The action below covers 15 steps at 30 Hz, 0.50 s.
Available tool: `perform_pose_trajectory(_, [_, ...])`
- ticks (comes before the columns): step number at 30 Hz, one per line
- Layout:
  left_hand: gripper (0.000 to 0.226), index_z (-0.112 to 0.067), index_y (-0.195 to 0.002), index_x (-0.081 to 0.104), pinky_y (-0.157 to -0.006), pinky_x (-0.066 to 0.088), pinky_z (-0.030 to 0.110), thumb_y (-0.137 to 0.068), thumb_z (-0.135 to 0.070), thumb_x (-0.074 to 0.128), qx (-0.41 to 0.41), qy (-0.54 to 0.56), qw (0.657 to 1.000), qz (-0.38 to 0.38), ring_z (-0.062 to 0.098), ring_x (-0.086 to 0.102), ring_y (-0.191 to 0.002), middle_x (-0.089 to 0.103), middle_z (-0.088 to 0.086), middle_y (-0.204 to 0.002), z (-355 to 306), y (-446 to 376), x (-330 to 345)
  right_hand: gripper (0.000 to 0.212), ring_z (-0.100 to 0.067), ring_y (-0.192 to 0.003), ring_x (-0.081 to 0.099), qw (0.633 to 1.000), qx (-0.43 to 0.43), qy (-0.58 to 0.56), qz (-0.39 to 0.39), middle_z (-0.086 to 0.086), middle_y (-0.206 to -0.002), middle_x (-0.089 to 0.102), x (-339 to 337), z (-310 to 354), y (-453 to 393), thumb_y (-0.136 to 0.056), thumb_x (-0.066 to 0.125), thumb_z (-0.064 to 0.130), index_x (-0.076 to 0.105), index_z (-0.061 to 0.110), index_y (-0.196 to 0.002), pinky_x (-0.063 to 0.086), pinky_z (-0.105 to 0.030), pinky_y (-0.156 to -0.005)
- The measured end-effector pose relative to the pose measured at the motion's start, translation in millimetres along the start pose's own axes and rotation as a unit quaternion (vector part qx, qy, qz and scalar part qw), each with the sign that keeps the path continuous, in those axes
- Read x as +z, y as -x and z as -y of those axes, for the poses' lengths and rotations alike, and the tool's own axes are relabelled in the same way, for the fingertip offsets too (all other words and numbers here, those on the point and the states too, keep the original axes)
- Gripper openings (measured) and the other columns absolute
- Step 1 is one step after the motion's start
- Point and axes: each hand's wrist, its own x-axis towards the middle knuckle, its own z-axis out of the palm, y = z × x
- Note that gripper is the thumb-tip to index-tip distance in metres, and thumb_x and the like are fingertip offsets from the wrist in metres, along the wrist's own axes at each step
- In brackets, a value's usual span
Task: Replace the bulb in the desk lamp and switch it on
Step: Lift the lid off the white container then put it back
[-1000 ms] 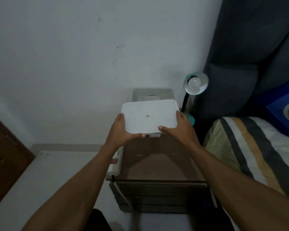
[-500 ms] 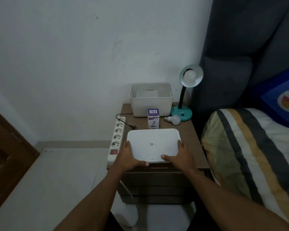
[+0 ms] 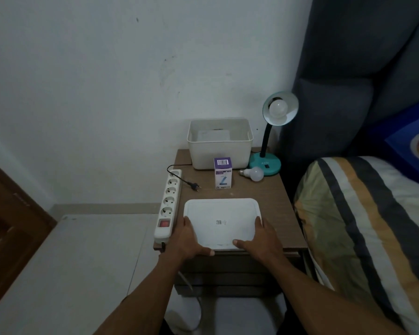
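White plastic lid [image 3: 221, 223], lifted off the far bin [image 3: 220, 143] and now lowered onto the near worktop [image 3: 279, 204], remains clasped by left hand [image 3: 188, 240] and right hand [image 3: 264, 241], grip pressed on its edges, clearing the way to the lamp [image 3: 273, 136].

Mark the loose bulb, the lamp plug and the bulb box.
loose bulb [image 3: 256, 174], head view, on its globe.
lamp plug [image 3: 195, 187], head view, on its body.
bulb box [image 3: 223, 177], head view, on its front face.

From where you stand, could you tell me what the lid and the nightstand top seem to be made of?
The lid looks like white moulded plastic: smooth, matte, with rounded corners and a raised rim. The nightstand top looks like brown wood-grain laminate or veneer, flat with a faint streaked pattern; solid wood cannot be ruled out.
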Motion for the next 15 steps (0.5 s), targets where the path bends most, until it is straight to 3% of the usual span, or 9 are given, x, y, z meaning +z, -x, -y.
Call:
perform_pose_trajectory(4, [0.148, -0.009, -0.158, 0.008, -0.12, 0.034, 0.04, -0.051, -0.061, 0.095, 0.014, 0.015, 1.0, 0.001, 0.027, 0.032, -0.149, 0.027, 0.009, -0.163, -3, -2, -3, 0.112, -0.031, -0.147, 0.026, 1.0, -0.001, 0.021, -0.002, -0.01, -0.162, 0.023, -8, 3, -2, -0.074, 0.066, 0.074, 0.02, 0.013, -0.156, 0.032, -0.045, -0.116])
perform_pose_trajectory(8, [0.142, -0.009, -0.158, 0.017, -0.12, 0.033, 0.041, -0.052, -0.069, 0.09, 0.031, 0.041, 0.997, -0.053, 0.029, 0.032, -0.149, 0.029, 0.01, -0.164, -15, -17, -21, 0.095, -0.028, -0.138, 0.04, 0.998, -0.013, 0.007, -0.055, -0.01, -0.153, 0.039, -26, 14, -15, -0.08, 0.062, 0.07, 0.035, 0.012, -0.15, 0.042, -0.041, -0.107])
perform_pose_trajectory(12, [0.138, -0.011, -0.163, 0.013, -0.123, 0.024, 0.047, -0.062, -0.078, 0.079, 0.067, 0.046, 0.99, -0.114, 0.03, 0.015, -0.158, 0.01, 0.01, -0.172, -34, -45, -52, 0.073, -0.028, -0.131, 0.048, 0.994, -0.023, -0.016, -0.106, -0.011, -0.144, 0.048, -54, 33, -40, -0.089, 0.064, 0.055, 0.045, 0.01, -0.144, 0.044, -0.038, -0.101])
perform_pose_trajectory(15, [0.127, -0.011, -0.155, 0.031, -0.117, 0.039, 0.044, -0.061, -0.083, 0.076, 0.1, 0.068, 0.98, -0.156, 0.03, 0.035, -0.149, 0.033, 0.012, -0.163, -48, -78, -82, 0.06, -0.027, -0.12, 0.055, 0.99, -0.03, -0.032, -0.136, -0.012, -0.134, 0.057, -69, 46, -69, -0.09, 0.068, 0.045, 0.053, 0.01, -0.136, 0.045, -0.032, -0.09])
